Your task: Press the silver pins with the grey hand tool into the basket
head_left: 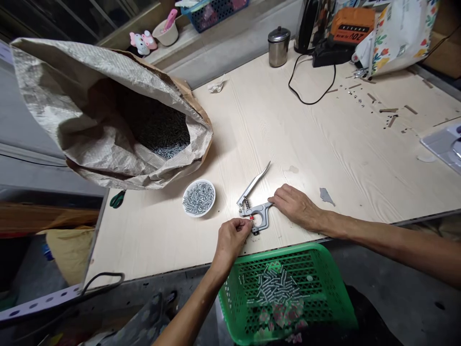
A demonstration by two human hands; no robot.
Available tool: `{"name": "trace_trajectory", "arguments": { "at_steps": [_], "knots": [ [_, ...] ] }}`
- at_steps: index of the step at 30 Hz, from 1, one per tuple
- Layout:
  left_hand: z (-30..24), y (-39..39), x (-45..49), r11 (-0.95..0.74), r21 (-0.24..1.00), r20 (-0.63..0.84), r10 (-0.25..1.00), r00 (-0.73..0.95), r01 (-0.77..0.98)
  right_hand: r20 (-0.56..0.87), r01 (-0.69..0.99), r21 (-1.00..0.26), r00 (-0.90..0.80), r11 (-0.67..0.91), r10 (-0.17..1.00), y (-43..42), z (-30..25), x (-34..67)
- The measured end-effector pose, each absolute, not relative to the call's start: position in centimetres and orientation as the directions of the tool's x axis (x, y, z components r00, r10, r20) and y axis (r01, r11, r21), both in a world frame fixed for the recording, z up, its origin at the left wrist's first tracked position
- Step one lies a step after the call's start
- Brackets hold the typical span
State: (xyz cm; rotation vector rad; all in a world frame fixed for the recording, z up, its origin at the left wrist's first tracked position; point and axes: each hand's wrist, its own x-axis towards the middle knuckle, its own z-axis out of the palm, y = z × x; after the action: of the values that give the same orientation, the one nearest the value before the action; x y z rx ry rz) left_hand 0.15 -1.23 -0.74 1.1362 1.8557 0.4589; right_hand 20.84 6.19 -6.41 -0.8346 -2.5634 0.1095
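Note:
My right hand is closed on the end of the lower handle of grey metal snap-fastener pliers. The pliers lie on the table, with their upper lever raised and a spring near the pivot. My left hand pinches finger and thumb together at the jaw, beside a small red part; what is between the fingertips is too small to make out. Left of the pliers stands a white bowl full of small shiny metal pieces. Below the hands, a green plastic basket holds a heap of screw-like metal parts.
A large woven sack with many dark metal pieces inside leans at the left. Green-handled scissors lie near the table's left edge. Further back are a steel canister, a black cable, an orange battery and scattered scraps.

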Motion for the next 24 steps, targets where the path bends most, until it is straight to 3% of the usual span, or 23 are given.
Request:
{"name": "trace_trajectory", "arguments": {
  "at_steps": [4,8,14,18,24],
  "knots": [
    [-0.8,-1.2,0.2,0.554,0.665,-0.548,0.818,-0.175,0.501,0.277,0.523,-0.287,-0.757,0.803,0.592,6.5,-5.5,21.2],
    [-0.5,-1.2,0.4,0.574,0.656,-0.569,0.803,-0.178,0.489,0.224,0.421,-0.37,-0.825,0.828,0.52,8.3,-4.2,21.5],
    [-0.3,-1.2,0.8,0.62,0.645,-0.59,0.775,-0.225,0.447,0.08,0.332,-0.335,-0.922,0.882,0.378,12.1,-2.6,20.7],
    [-0.4,-1.4,0.9,0.638,0.646,-0.599,0.764,-0.238,0.419,-0.014,0.363,-0.298,-0.927,0.883,0.376,13.1,-1.8,19.8],
    [-0.5,-1.5,1.2,0.647,0.655,-0.588,0.761,-0.274,0.39,-0.027,0.377,-0.262,-0.923,0.888,0.384,12.7,-1.1,19.7]
  ]
}}
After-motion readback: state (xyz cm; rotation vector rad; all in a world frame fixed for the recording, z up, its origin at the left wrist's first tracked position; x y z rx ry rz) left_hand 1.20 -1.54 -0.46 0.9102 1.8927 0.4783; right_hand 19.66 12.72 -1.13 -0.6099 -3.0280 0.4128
